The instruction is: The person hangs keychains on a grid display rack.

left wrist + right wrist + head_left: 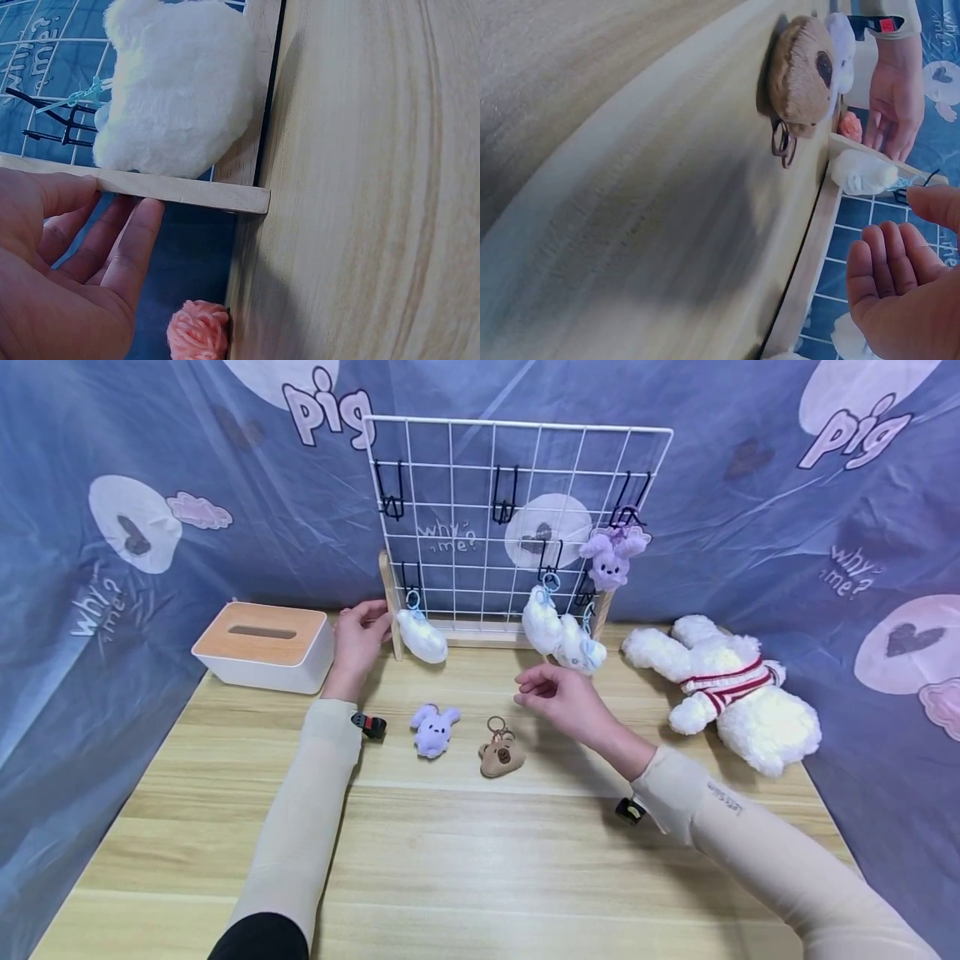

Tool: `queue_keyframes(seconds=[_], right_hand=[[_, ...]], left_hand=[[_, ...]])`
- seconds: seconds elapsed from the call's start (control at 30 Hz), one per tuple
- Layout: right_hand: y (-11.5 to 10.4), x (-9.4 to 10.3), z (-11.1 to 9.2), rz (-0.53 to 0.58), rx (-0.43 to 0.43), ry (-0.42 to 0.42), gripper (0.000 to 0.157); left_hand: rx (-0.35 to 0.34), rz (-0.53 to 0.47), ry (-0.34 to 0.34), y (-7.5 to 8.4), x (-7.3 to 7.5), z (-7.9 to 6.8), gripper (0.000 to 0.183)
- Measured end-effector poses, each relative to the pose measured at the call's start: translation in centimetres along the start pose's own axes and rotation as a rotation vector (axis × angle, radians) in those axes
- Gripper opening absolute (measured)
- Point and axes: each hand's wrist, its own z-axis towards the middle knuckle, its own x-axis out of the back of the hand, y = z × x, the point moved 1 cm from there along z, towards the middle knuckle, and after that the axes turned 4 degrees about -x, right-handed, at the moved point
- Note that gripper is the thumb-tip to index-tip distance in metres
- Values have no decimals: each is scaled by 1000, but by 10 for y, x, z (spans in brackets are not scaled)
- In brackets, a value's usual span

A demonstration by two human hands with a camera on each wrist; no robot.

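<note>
The left hand [360, 635] pinches the wooden side post [202, 193] of the white grid rack [517, 423], which stands at the back of the table [450, 860]; the right hand [567, 702] is empty, fingers loosely bent, just in front of two white plush charms [542, 621]. A hard tug on the post could tip the rack or shake charms off their hooks [550, 556]. Nearer, a lavender bunny charm [432, 732] and bear keychain [501, 757] could be knocked by a careless reach.

head: bright, pale glare on tabletop [480, 835] | wrist views: dimmer | right wrist: broad soft-edged shadow, wood grain smeared
</note>
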Motion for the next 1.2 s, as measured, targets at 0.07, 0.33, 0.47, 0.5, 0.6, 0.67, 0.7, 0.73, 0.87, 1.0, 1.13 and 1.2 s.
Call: queue_keyframes(seconds=[0.07, 0.33, 0.47, 0.5, 0.6, 0.67, 0.7, 0.73, 0.87, 1.0, 1.13, 1.2], right_hand=[[0, -3, 0, 0, -4, -9, 35], [0, -14, 4, -41, 3, -34, 34], [1, -19, 6, -57, 3, -49, 34], [1, -20, 6, -61, 2, -55, 34], [4, -24, 7, -67, -6, -73, 33], [6, -26, 7, -73, -15, -82, 32], [6, -27, 8, -75, -18, -85, 32], [7, -28, 8, -79, -20, -88, 32], [8, -32, 8, -93, -20, -93, 31], [9, -35, 11, -113, -15, -95, 30], [11, -38, 14, -130, -20, -102, 27], [12, -38, 15, -129, -24, -103, 27]], left_hand=[[3, 3, 0, 0, 0, -1, 36], [-3, 2, 4, 1, 0, -1, 36], [-2, 4, 5, 2, 0, -2, 35], [-2, 5, 6, 2, 0, -2, 35], [-5, 0, 2, 2, 0, -2, 35], [-1, 1, -1, 2, 0, -2, 36], [-1, 0, -2, 2, 0, -2, 36], [1, 0, -3, 2, 0, -2, 36], [-3, -5, -1, 2, 1, -3, 37], [-4, -11, -1, 2, 1, -3, 36], [-1, -11, -2, 2, 1, -3, 37], [-1, -12, -3, 3, 0, -3, 37]])
